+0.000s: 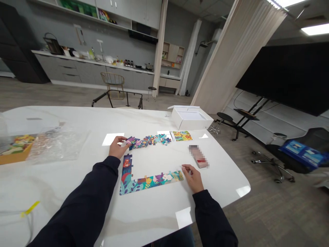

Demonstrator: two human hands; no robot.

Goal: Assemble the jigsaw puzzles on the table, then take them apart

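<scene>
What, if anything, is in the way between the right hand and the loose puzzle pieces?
Nothing visible: bare tabletop separates the right hand from the loose puzzle pieces. The pixelated object lies off to the right, and the joined pieces lie left of the fingers, outside that path.

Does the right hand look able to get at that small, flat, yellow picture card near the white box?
Probably yes: bare white tabletop lies between the right hand and the yellow picture card, and nothing covers it. The pixelated pinkish oblong sits to the right of that path.
</scene>
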